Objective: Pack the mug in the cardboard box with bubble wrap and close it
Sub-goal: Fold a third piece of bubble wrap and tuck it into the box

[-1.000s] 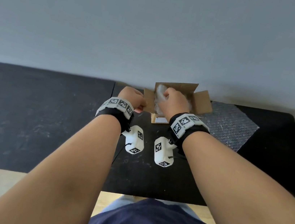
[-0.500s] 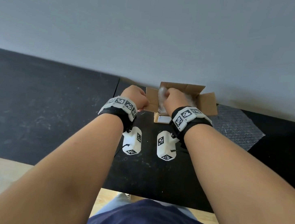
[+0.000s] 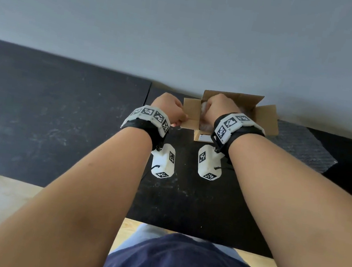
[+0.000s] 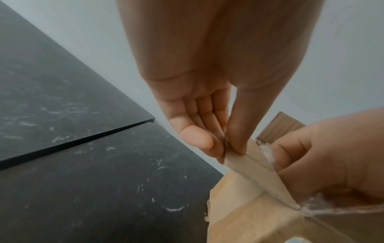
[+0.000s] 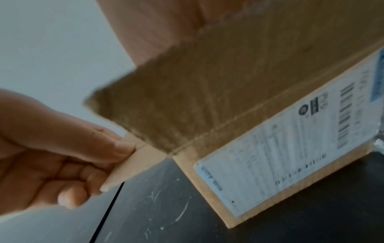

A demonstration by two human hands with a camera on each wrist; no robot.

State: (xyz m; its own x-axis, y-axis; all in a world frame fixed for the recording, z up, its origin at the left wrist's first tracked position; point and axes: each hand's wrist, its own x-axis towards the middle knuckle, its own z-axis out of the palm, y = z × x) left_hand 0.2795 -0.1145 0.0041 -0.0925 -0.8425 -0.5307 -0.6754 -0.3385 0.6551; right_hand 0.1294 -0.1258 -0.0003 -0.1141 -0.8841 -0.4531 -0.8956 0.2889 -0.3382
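2 hands are recorded at 1 cardboard box (image 3: pixel 265 121), which stands on the dark tabletop (image 3: pixel 48 115) against a grey wall. The right hand (image 3: pixel 216 108) is sunk in the box mouth, curled onto bubble wrap (image 3: pixel 203 111); the mug is hidden, presumably beneath. The left hand (image 4: pixel 207 131), the nearer to the left flap (image 4: pixel 255 171), is pinched on that flap's edge. A spare bubble wrap sheet (image 3: pixel 300 146) is laid right of the box. All 4 flaps are judged not yet folded.

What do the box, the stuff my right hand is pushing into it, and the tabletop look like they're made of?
Box: brown corrugated cardboard, matte; fluted flap edges show.
Stuffing: clear, shiny plastic, likely bubble wrap.
Tabletop: black matte board with pale scuffs; material unclear.
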